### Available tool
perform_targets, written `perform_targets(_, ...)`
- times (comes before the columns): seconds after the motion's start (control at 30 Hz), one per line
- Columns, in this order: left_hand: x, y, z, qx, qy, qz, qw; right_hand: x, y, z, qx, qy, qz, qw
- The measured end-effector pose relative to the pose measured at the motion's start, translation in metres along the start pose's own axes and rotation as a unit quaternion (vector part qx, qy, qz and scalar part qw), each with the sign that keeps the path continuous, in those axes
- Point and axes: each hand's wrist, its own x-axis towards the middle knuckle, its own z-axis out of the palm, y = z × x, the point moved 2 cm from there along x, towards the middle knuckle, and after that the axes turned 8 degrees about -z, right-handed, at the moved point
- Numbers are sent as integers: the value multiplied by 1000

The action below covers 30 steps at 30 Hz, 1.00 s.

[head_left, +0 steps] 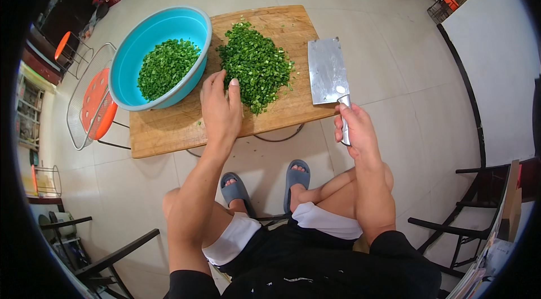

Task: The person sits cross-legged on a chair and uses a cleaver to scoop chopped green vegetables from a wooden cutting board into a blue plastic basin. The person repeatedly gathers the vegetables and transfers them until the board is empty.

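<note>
- On the wooden cutting board (pixel 169 130), the left hand (pixel 221 108) lies flat, fingers spread, touching the chopped greens (pixel 256 62).
- The right hand (pixel 355 133) is clenched around the steel cleaver (pixel 327 71).

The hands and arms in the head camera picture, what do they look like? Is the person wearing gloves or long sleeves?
No gloves and no long sleeves. The left hand and right hand are both bare, with no rings, watch or bands that I can see. The forearms are bare too. Short black sleeves show only near the bottom edge, at the upper arms.
</note>
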Motion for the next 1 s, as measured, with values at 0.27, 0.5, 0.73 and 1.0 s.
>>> perform_targets(0.27, -15, 1, 24, 86, -50, -22, 995, -22, 29, 18, -35, -17, 32, 999)
perform_targets(0.5, -26, 20, 55, -15, -72, -3, 997, -37, 51, 75, -53, -45, 32, 997)
perform_targets(0.73, -26, 34, 73, -66, -76, -4, 995, -40, 66, 101, -32, -98, 24, 994)
perform_targets(1.0, -34, 46, 72, -57, -152, 22, 986, -40, 68, 101, 79, -122, 81, 986)
